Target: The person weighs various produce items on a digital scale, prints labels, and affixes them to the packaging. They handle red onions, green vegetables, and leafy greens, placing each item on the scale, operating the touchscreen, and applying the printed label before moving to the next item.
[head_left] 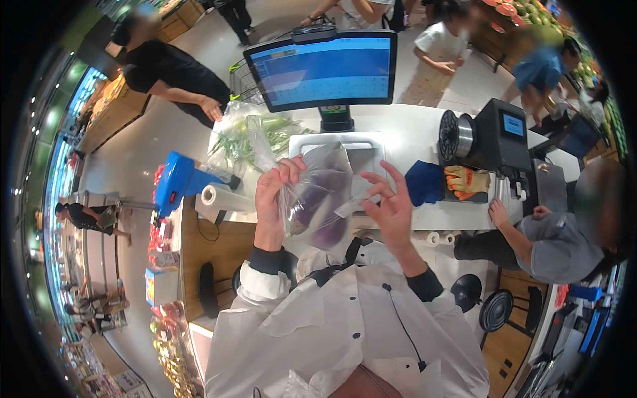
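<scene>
My left hand (278, 194) grips the gathered neck of a clear plastic bag (323, 199) that holds purple eggplants (331, 234). The bag hangs in front of my chest, over the near edge of the counter. My right hand (390, 201), fingers spread, is just right of the bag, with a small white label (350, 206) at its thumb and index finger. Behind the bag is a weighing scale (362, 159) with a white rim, under a monitor (323, 72). Bagged leafy greens (268, 132) lie left of the scale.
A plastic bag roll (226, 198) and a blue device (174, 184) stand at the left. On the right are a blue cloth (424, 182), orange-and-yellow gloves (466, 181) and a black machine with a film reel (497, 134). A person in grey (562, 246) is at the right; a person in black (174, 74) stands across the counter.
</scene>
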Tool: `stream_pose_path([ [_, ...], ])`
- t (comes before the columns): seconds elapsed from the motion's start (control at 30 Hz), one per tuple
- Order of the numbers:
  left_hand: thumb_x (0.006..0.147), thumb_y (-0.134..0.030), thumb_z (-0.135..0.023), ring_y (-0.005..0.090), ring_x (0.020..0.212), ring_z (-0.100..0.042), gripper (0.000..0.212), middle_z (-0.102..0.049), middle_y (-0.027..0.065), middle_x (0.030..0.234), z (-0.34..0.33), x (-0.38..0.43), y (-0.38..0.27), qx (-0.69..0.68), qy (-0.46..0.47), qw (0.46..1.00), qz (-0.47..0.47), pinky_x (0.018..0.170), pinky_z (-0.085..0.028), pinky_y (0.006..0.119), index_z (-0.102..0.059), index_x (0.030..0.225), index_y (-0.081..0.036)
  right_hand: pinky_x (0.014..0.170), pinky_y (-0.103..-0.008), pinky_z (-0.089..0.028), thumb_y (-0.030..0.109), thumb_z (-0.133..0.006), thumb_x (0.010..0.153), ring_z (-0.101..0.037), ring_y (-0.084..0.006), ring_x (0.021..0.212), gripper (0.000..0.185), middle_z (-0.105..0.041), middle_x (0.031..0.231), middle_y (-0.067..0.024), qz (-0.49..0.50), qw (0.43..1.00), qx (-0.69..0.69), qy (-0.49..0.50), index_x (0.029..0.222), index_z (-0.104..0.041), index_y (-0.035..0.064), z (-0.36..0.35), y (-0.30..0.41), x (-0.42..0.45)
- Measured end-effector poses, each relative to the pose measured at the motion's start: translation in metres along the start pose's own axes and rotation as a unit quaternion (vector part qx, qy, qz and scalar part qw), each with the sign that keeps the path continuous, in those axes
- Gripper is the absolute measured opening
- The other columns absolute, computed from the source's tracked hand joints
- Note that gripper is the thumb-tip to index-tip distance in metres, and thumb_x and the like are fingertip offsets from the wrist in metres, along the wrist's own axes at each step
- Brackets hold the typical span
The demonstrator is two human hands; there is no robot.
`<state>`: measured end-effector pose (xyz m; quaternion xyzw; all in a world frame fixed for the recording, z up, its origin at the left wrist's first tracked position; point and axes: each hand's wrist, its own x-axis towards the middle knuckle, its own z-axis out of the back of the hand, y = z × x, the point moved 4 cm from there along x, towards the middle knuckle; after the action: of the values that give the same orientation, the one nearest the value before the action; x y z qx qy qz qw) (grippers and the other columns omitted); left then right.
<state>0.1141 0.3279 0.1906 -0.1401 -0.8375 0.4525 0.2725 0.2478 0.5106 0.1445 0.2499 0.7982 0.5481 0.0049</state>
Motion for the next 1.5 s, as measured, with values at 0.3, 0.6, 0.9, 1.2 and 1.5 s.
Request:
stream_pose_path([
  [0.3,0.098,-0.038,-0.057,0.0256,0.096,-0.056,0.041,-0.053,0.0057,0.077,-0.007,-0.057,-0.031,0.124,-0.103,0.986,-0.049,0.118,-0.021,0.047,-0.049,0.072,-0.008,0.097,-0.0381,-0.045,-0.003,-0.079,0.075,-0.061,-0.0275,0.108,0.048,-0.067,0.105,-0.0143,0.197,0.974,-0.111,-0.014,0.118,-0.058,0.0023,-0.06,-0.032,-0.014],
  [0.6,0.098,-0.039,-0.059,0.023,0.091,-0.058,0.042,-0.055,0.0051,0.073,0.018,-0.112,-0.071,0.166,-0.182,0.963,-0.105,0.114,-0.023,0.044,-0.051,0.07,-0.009,0.1,-0.0477,-0.042,0.011,-0.064,0.095,-0.057,-0.0377,0.119,0.077,-0.058,0.116,-0.0163,0.246,0.917,-0.277,0.147,0.151,-0.013,0.0003,-0.11,-0.043,-0.006],
  [0.9,0.099,-0.038,-0.058,0.0219,0.088,-0.057,0.041,-0.053,0.0046,0.073,0.114,-0.168,-0.144,0.127,-0.301,0.928,-0.181,0.113,-0.025,0.044,-0.05,0.071,-0.009,0.106,-0.045,-0.037,0.02,-0.054,0.099,-0.048,-0.0328,0.129,0.076,-0.035,0.153,-0.0214,0.077,0.956,-0.071,0.273,0.155,-0.007,-0.0023,-0.262,-0.069,-0.016],
  [1.2,0.1,-0.032,-0.056,0.0217,0.089,-0.055,0.038,-0.053,0.0052,0.076,0.21,-0.235,-0.228,0.139,-0.38,0.879,-0.252,0.109,-0.031,0.043,-0.05,0.072,-0.007,0.118,-0.0415,-0.023,0.034,-0.048,0.104,-0.032,-0.0315,0.145,0.066,-0.037,0.153,-0.0219,-0.047,0.898,0.014,0.437,0.153,-0.022,-0.0015,-0.425,-0.136,-0.048],
  [1.5,0.075,0.004,-0.063,0.0341,0.101,-0.055,0.033,-0.059,0.0117,0.115,0.294,-0.242,-0.217,0.629,-0.229,0.743,0.025,0.083,-0.041,0.04,-0.068,0.106,-0.009,0.113,-0.0432,-0.032,0.045,-0.077,0.082,-0.039,-0.0327,0.139,0.084,-0.044,0.147,-0.0175,-0.081,0.77,-0.072,0.629,0.145,-0.04,0.0036,-0.451,-0.225,-0.033],
])
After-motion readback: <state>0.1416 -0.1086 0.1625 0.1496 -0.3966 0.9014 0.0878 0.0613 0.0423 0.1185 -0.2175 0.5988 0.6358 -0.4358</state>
